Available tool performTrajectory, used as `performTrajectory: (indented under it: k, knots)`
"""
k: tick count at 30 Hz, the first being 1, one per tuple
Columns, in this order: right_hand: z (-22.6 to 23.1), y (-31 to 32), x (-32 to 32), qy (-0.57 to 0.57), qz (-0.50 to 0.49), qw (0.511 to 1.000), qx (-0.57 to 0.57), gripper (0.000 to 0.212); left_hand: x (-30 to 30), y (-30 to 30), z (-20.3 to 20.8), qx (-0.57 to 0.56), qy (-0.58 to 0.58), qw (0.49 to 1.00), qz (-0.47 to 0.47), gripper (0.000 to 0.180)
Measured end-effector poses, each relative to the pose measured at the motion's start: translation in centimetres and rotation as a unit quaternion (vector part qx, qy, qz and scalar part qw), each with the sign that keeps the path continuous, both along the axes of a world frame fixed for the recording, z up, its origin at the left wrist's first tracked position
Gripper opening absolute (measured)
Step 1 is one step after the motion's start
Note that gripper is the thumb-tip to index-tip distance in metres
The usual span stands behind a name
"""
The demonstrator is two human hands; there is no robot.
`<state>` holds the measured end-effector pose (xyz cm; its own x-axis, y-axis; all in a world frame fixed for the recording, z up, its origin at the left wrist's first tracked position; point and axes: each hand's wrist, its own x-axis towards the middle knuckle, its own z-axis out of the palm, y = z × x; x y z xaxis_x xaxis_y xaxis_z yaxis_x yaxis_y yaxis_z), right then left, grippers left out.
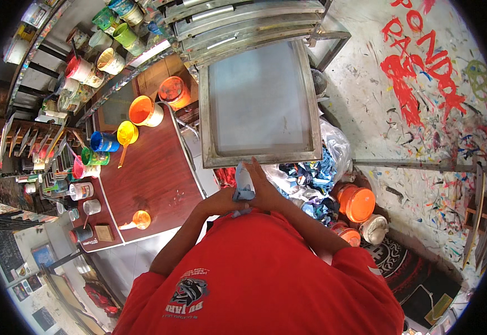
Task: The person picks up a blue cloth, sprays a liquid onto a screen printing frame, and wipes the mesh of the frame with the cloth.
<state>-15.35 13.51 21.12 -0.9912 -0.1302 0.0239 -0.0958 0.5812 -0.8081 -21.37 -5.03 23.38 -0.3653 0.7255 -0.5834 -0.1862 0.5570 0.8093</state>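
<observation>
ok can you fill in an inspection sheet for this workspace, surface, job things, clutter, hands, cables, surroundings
Surface: reddish-brown table, smudged and specked.
Job things: light-blue cloth between the hands; framed screen just beyond.
Clutter: open paint tubs and an orange-smeared scoop on the table; blue and dark rags and orange buckets at right.
Hands: left hand at the cloth's lower end; right hand alongside, fingers toward the frame; each hand's grip unclear.
Cables: nothing seen.
Surroundings: paint-marked wall at right; shelved paint pots at upper left.
</observation>
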Motion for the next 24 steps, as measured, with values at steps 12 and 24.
performTrajectory:
  k: [12, 24]
  knots:
    - [0.9, -0.5, 1.5, -0.099, 0.009, 0.994, -0.053, 0.026, 2.5, 0.5, -1.1, -0.051, 0.106, 0.989, 0.09, 0.041]
    - [-1.2, -1.2, 2.1, -0.372, -0.215, 0.549, -0.717, 0.031, 0.4, 3.1, -3.7, 0.219, -0.178, 0.901, 0.331, 0.034]
